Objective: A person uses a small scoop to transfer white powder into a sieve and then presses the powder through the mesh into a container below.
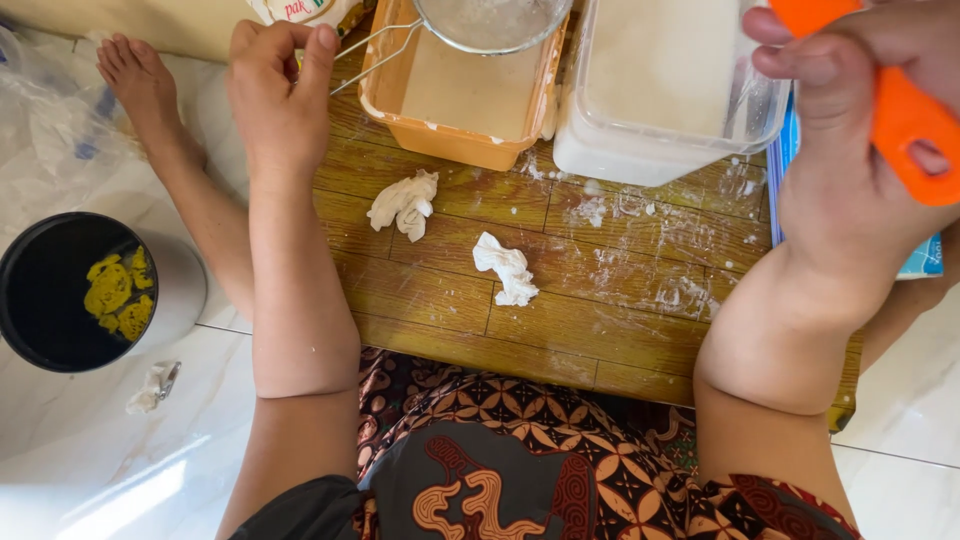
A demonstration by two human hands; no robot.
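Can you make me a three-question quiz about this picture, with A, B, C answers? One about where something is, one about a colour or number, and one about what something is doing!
1. Where is the sieve?
A. On the orange tub
B. In the black bin
C. On the floor

2. How many crumpled tissues lie on the wooden board?
A. One
B. Two
C. Four

3. What is the right hand doing?
A. Lying flat and empty
B. Holding the orange handle
C. Resting in the bin

Answers:
1. A, its mesh bowl sits across the tub's top edge.
2. B, one tissue lies nearer the tub and another tissue nearer the middle.
3. B, the fingers wrap around the handle.
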